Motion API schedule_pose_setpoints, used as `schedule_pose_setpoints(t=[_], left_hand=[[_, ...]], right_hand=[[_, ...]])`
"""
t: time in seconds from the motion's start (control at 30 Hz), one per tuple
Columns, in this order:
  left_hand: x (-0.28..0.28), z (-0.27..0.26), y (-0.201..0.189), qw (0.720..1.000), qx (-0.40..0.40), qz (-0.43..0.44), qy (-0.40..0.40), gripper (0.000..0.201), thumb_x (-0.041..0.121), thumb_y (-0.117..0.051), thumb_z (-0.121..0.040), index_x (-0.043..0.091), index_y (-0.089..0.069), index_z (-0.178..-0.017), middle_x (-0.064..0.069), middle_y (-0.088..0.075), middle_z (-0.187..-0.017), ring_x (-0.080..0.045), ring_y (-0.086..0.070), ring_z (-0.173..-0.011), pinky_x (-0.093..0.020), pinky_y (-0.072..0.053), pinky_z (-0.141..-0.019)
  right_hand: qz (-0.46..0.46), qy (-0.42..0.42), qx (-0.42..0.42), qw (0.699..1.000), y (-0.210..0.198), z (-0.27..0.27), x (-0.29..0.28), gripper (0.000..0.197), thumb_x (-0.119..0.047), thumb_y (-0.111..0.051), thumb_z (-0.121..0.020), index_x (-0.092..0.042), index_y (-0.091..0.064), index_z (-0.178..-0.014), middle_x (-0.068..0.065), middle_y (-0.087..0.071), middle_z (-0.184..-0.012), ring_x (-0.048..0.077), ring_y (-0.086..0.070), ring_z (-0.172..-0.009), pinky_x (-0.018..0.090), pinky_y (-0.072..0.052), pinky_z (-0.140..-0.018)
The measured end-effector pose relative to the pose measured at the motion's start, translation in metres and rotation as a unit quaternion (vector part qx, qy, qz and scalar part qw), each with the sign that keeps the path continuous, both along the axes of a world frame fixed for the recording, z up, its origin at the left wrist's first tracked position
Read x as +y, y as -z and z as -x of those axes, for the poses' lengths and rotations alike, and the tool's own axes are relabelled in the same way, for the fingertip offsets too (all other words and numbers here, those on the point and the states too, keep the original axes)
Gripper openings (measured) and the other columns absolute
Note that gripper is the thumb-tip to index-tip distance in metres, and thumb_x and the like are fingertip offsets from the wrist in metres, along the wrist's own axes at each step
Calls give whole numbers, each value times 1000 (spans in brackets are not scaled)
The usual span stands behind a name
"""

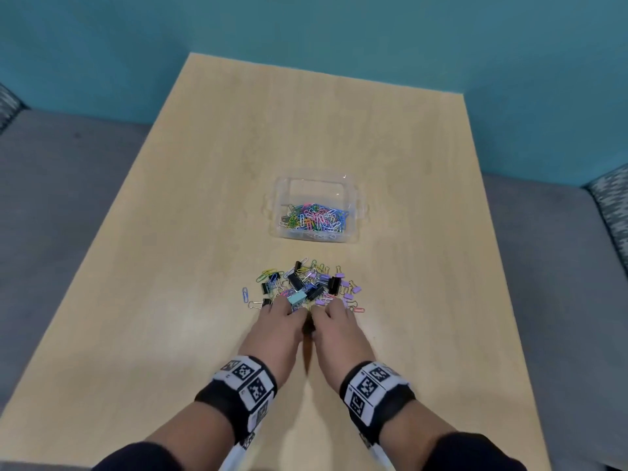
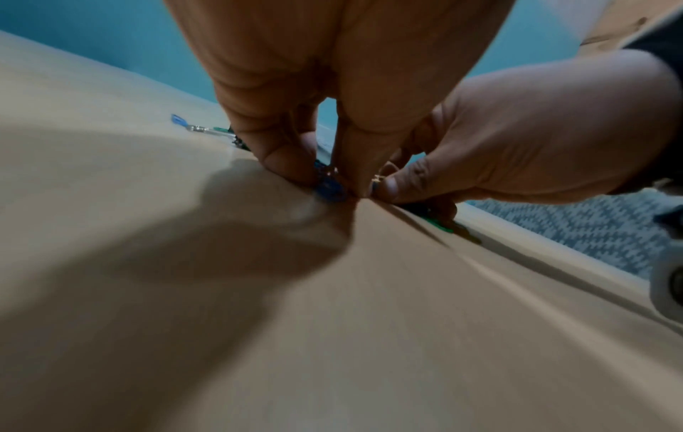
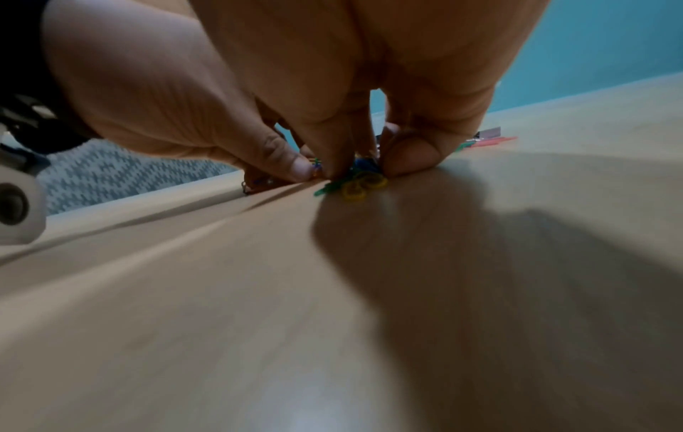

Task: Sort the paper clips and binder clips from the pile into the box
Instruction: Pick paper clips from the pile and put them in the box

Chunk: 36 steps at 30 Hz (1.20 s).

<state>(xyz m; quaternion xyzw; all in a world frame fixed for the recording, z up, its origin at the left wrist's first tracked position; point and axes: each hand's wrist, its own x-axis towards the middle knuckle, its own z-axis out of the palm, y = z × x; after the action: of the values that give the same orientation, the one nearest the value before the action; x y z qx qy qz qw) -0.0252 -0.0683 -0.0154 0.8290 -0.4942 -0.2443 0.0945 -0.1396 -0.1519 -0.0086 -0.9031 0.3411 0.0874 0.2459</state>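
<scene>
At the pile's (image 1: 304, 287) near edge your left hand (image 1: 278, 326) and right hand (image 1: 334, 326) pinched paper clips (image 3: 356, 182) off the desk (image 1: 204, 232). Clips looked light, thin, slippery and tangle-prone, so nipping the wire loops seemed best.

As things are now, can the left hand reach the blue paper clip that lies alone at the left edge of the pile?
Probably yes. The blue paper clip lies apart on bare table, beside the left hand; nothing covers it. That hand is busy pinching clips at the pile.

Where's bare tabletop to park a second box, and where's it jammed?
Free: the table left of the box, the strip to its right, and the far end by the wall. Crowded: the pile, with left hand and right hand side by side.
</scene>
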Motion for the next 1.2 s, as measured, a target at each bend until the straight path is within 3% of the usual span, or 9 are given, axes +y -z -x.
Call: schedule_pose_setpoints(t=[0.17, 0.4, 0.57, 0.67, 0.77, 0.87, 1.0, 1.1, 1.2], left_hand=[[1, -3, -1, 999, -24, -5, 39, 26, -1, -53, -74, 21, -53, -89, -2, -40, -92, -19, -28, -75, -32, -34, -59], [8, -7, -6, 999, -8, -9, 51, 28, -3, -64, -64, 19, -47, -67, 1, -43, -79, -22, -45, -62, -30, -33, -52], [10, -10, -7, 1000, 5, 8, -6, 13, 6, -61, -79, 19, -59, -79, 3, -48, -80, -24, -55, -64, -33, -47, -55], [9, -13, -14, 999, 29, 14, -25, 11, 15, -54, -87, 20, -64, -88, 1, -55, -87, -25, -57, -78, -36, -49, -67], [10, -19, -18, 996, 67, 26, -47, 13, 19, -54, -89, 23, -66, -91, 4, -56, -87, -22, -57, -82, -33, -45, -69], [12, -24, -24, 991, 111, 34, -73, 11, 19, -59, -85, 26, -67, -84, 10, -56, -81, -16, -57, -79, -29, -40, -66], [0, -40, -40, 964, 218, 47, -143, 11, 17, -67, -80, 25, -67, -73, 9, -64, -66, -11, -58, -64, -29, -48, -64], [-27, -64, -60, 922, 318, 98, -198, 14, 15, -73, -79, 19, -69, -67, 7, -56, -49, -14, -49, -48, -26, -42, -52], [-66, -93, -76, 929, 273, 147, -204, 13, 18, -72, -81, 21, -69, -69, 3, -62, -56, -19, -57, -53, -32, -49, -54]], right_hand=[[-2, -50, 31, 998, -8, 2, -6, 42, 9, -44, -74, -13, -48, -109, 11, -41, -116, 31, -43, -100, 36, -37, -70], [-6, -73, 27, 997, -15, 11, -12, 36, 13, -44, -69, -14, -45, -92, 10, -46, -101, 25, -39, -83, 35, -30, -63], [-9, -20, 22, 1000, -10, 16, -16, 25, 3, -49, -82, -19, -37, -79, -2, -37, -86, 23, -39, -68, 31, -30, -58], [-33, 16, 16, 999, -10, 19, -22, 11, -6, -49, -89, -14, -47, -81, 1, -46, -86, 25, -49, -75, 37, -43, -64], [-86, 55, -18, 995, -16, 21, -29, 9, -13, -50, -90, -13, -56, -82, 2, -55, -86, 21, -51, -80, 35, -44, -69], [-193, 138, -54, 970, -19, 23, -35, 13, -11, -56, -85, -17, -58, -73, -2, -57, -73, 16, -53, -65, 29, -44, -60], [-358, 218, -108, 902, -34, 14, -52, 13, 0, -61, -84, -8, -59, -74, 0, -49, -52, 15, -48, -41, 19, -39, -42], [-359, 210, -155, 896, -54, -9, -83, 8, 2, -63, -84, -2, -59, -78, 9, -51, -48, 15, -48, -37, 18, -37, -40], [-299, 211, -189, 911, -64, -39, -123, 12, -2, -65, -84, -9, -60, -74, 9, -53, -50, 17, -52, -40, 29, -44, -47]])
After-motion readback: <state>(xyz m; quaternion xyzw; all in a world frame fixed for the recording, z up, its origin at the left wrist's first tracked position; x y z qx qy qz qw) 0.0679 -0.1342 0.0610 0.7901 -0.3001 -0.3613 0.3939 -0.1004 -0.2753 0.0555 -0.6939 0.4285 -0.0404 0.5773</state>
